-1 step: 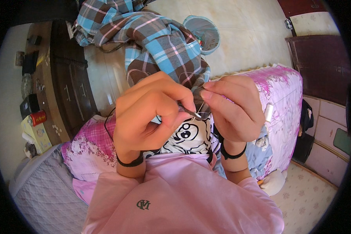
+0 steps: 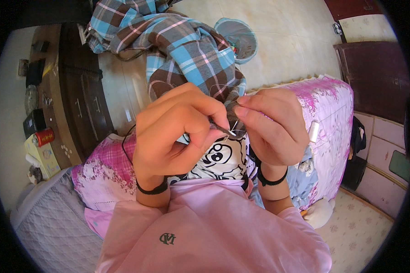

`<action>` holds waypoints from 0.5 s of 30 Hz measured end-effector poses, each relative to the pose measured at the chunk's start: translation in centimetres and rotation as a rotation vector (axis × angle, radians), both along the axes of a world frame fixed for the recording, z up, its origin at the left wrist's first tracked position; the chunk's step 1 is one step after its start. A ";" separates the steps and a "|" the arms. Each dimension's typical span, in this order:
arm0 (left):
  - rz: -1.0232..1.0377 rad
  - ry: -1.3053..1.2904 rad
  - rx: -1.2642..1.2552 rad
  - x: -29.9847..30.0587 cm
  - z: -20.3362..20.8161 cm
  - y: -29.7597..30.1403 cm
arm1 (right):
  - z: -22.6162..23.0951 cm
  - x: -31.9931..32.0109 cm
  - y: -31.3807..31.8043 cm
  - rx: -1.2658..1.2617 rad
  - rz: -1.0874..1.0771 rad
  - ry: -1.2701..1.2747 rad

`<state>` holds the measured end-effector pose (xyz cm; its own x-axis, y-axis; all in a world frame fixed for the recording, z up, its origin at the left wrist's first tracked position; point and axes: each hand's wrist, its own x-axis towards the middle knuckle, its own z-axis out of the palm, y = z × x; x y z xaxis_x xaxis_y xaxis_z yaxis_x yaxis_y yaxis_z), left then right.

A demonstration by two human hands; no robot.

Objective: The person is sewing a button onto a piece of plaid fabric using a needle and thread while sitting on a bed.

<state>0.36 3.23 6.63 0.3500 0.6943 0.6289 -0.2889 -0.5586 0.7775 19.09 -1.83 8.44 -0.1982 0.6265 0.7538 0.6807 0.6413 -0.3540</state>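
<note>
A large blue, brown and grey plaid cloth [image 2: 187, 43] runs from the far left down to my hands. My left hand [image 2: 177, 129] is closed, thumb and index finger pinching a narrow folded edge of it, with a small white bit [image 2: 233, 133] at the tip. Close on its right, my right hand [image 2: 275, 125] is closed too, thumb and fingertips on a thin sewing needle [image 2: 235, 123] that points down to that edge. Fine pale thread [image 2: 223, 85] loops above both hands. The needle's upper end is hidden by my fingers.
A white thread spool [image 2: 314, 132] lies on the pink floral bedspread [image 2: 332, 109] at right. A blue bin [image 2: 246, 45] stands on the tiled floor beyond. Along the left is a dark wooden cabinet [image 2: 79, 95] bearing a red can [image 2: 44, 137] and a yellow box [image 2: 43, 157].
</note>
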 end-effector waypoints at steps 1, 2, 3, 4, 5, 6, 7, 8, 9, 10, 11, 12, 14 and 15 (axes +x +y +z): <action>0.004 0.011 -0.005 0.0 0.0 0.0 | -0.2 0.0 0.0 -0.002 0.005 0.000; 0.009 0.011 -0.007 0.0 0.0 -0.1 | -0.3 -0.1 0.1 0.000 0.011 0.007; 0.019 0.015 -0.025 0.0 0.0 -0.2 | -0.5 -0.1 0.1 0.001 0.018 0.013; 0.028 0.020 -0.044 0.0 0.0 -0.2 | -0.7 0.0 0.3 -0.001 0.023 0.014; 0.034 0.020 -0.046 -0.1 0.0 -0.2 | -0.9 0.2 0.5 -0.003 0.015 0.016; 0.020 0.031 -0.049 -0.1 0.0 -0.1 | -1.0 0.3 0.6 -0.004 0.006 0.017; 0.005 0.040 -0.053 -0.2 0.0 0.0 | -1.2 0.4 0.7 -0.007 0.011 0.017; 0.009 0.040 -0.055 -0.1 0.0 0.0 | -1.3 0.5 0.7 -0.004 -0.007 0.015; 0.012 0.059 -0.071 -0.1 0.0 0.0 | -1.5 0.5 0.8 0.000 -0.026 0.013; 0.014 0.077 -0.088 -0.1 0.0 0.0 | -1.5 0.4 0.9 -0.002 -0.022 0.012; 0.018 0.077 -0.090 -0.2 0.0 0.1 | -1.6 0.4 1.0 0.003 -0.026 0.010; 0.015 0.079 -0.091 -0.2 -0.1 0.1 | -1.6 0.3 1.1 0.008 -0.031 0.007; 0.014 0.081 -0.092 -0.3 -0.2 0.2 | -1.9 0.5 1.4 0.018 -0.030 0.003; 0.013 0.078 -0.095 -0.3 -0.2 0.2 | -2.0 0.5 1.5 0.030 -0.033 -0.001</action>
